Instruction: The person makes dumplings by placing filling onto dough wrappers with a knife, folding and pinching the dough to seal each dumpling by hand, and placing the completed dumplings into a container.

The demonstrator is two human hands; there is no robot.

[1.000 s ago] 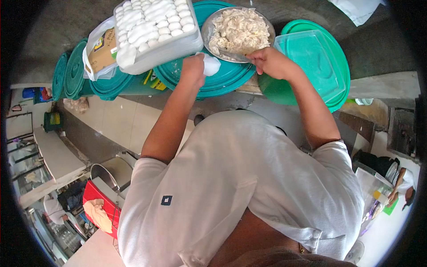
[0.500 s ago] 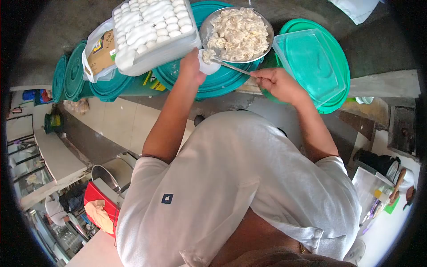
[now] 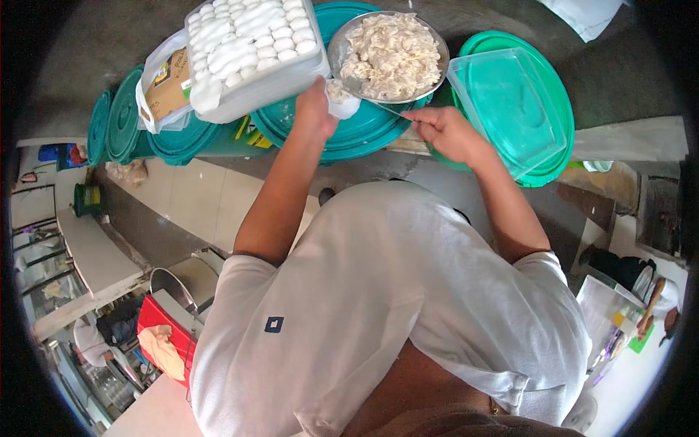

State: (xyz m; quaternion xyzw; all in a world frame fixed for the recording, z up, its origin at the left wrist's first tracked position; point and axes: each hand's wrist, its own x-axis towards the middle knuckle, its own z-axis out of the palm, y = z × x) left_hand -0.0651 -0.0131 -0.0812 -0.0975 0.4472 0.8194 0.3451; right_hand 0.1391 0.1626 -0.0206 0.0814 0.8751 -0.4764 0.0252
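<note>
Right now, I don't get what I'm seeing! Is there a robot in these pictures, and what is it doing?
There's no robot here: these are a person's two bare hands. One camera, worn on that person's head, takes every picture, looking forward and down, so their pale shirt looks huge. Ahead, a metal bowl of lumpy mixture and a box of white rounded pieces seem to rest on round teal lids. The left hand holds a white piece with similar-looking mixture on it. The right hand holds a thin tool that reaches toward the bowl. I can't tell what the mixture is made of.
</note>
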